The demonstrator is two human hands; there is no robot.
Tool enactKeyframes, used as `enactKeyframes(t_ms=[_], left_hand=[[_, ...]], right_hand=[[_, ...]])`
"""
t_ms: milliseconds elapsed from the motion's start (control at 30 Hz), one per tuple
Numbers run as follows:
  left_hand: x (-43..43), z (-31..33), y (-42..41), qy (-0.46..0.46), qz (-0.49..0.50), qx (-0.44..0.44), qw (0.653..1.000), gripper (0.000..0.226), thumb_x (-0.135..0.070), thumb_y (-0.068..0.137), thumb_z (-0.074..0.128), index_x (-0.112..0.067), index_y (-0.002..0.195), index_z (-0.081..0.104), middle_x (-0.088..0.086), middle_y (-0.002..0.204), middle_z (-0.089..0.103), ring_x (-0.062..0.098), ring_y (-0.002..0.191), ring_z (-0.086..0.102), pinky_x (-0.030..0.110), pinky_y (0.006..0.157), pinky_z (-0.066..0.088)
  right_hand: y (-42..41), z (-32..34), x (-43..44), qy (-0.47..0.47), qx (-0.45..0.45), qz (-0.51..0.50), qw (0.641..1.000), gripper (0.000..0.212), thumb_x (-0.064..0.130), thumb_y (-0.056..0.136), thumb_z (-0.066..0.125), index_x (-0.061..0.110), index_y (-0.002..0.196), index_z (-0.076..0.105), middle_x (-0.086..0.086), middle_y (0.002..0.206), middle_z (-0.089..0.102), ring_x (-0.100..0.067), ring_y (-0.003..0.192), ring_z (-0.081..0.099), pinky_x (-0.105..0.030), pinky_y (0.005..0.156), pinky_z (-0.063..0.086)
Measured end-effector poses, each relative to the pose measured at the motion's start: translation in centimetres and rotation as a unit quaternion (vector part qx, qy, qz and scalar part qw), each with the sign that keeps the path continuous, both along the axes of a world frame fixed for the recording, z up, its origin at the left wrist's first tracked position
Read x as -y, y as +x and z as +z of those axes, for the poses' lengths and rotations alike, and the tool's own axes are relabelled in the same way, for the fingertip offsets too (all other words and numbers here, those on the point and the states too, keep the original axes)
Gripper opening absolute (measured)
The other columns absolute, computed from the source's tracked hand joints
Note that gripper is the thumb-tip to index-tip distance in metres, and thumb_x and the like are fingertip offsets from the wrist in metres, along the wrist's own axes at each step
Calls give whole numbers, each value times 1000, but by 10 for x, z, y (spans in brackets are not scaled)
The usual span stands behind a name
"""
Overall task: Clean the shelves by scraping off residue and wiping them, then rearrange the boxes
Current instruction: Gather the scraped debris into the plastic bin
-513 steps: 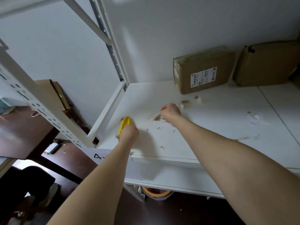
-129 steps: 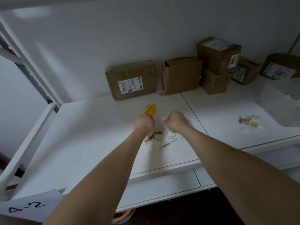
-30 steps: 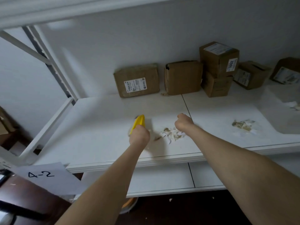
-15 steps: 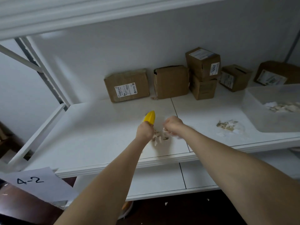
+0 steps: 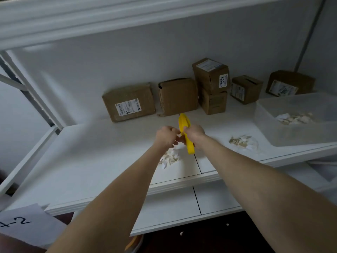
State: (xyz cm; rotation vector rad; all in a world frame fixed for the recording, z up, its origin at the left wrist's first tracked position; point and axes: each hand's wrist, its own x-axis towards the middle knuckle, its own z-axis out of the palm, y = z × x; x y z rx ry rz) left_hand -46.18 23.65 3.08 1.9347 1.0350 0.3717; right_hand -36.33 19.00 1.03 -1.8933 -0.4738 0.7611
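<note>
View: head camera.
Scraper (image 5: 184, 123): yellow, held above the shelf (image 5: 91, 161) between both hands. Long axis runs near to far; far end points toward the boxes (image 5: 177, 96), near end lies slightly rightward.
Right hand (image 5: 194, 133): arm extended, fingers (image 5: 187, 127) curled round the scraper's middle.
Left hand (image 5: 166, 136): arm extended, fingers curled against the scraper's left edge; whether they grip it cannot be told.
Residue (image 5: 169, 157): loose pile on the shelf, beneath the hands.

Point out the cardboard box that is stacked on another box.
The box with the 1002 label: it rests on top of a lower box, while every other box stands directly on the shelf.
</note>
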Motion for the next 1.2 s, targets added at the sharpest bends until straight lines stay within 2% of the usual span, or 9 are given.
enactKeyframes(t_ms=[67, 133, 267, 367, 467, 767, 867, 933, 1200], left_hand=[[-7, -1, 4, 29, 24, 6, 999, 30, -8, 93, 37, -5, 104, 66, 15, 88, 71, 22, 72, 63, 32, 66, 55], [-9, -4, 14, 64, 22, -7, 998, 31, -7, 92, 40, -7, 108, 66, 15, 99, 71, 28, 92, 65, 38, 82, 55], [1, -12, 47, 126, -4, -74, 989, 29, -17, 93, 43, -3, 104, 67, 19, 107, 67, 35, 102, 61, 36, 82, 48], [9, -17, 73, 114, -5, -93, 989, 37, -28, 95, 42, -3, 103, 68, 16, 106, 68, 34, 101, 62, 35, 82, 49], [19, -19, 95, 81, -17, -99, 992, 28, -17, 92, 46, -5, 105, 67, 15, 107, 68, 31, 100, 64, 33, 82, 52], [35, -24, 151, 43, -107, -85, 990, 28, -13, 87, 40, -2, 93, 65, 16, 96, 71, 30, 92, 68, 43, 81, 57], [42, -29, 165, 34, -106, -69, 991, 33, -22, 91, 39, -2, 103, 63, 19, 104, 68, 33, 97, 66, 45, 84, 56], [45, -31, 172, 27, -103, -57, 993, 38, -31, 92, 38, -4, 111, 58, 20, 110, 66, 35, 99, 65, 47, 85, 55], [66, 4, 196, 34, -106, -15, 994, 36, -32, 95, 39, -4, 117, 42, 23, 118, 59, 39, 104, 62, 48, 88, 53]], right_hand=[[3, -4, 7, 21, -30, 6, 999, 24, 22, 100, 45, 1, 101, 56, -12, 68, 60, -23, 52, 55, -24, 42, 44], [6, -7, 11, 24, -28, 2, 999, 24, 22, 99, 44, 3, 90, 56, -9, 59, 52, -19, 42, 44, -19, 36, 33], [22, -6, 22, 26, -3, -32, 999, 40, 25, 97, 48, 7, 61, 52, -9, 54, 49, -21, 41, 42, -24, 41, 32], [45, -5, 36, 27, 18, -61, 998, 42, 24, 95, 49, 8, 56, 51, -9, 53, 50, -22, 42, 44, -24, 42, 33], [63, -3, 51, 10, 27, -83, 996, 42, 23, 92, 54, 8, 53, 51, -8, 50, 49, -22, 41, 43, -25, 44, 36], [96, 2, 76, -30, 81, -110, 990, 44, 36, 89, 61, 10, 55, 50, -11, 52, 54, -23, 42, 51, -27, 45, 44], [103, 2, 86, -29, 86, -140, 986, 39, 41, 84, 65, 8, 65, 56, -18, 71, 65, -30, 59, 64, -34, 53, 52], [109, 2, 94, -38, 109, -159, 980, 39, 45, 82, 67, 11, 68, 55, -15, 78, 64, -29, 69, 63, -26, 46, 44], [134, 27, 112, -20, 164, -173, 971, 46, 47, 84, 63, 16, 55, 45, -9, 66, 57, -27, 72, 59, -32, 60, 43]])
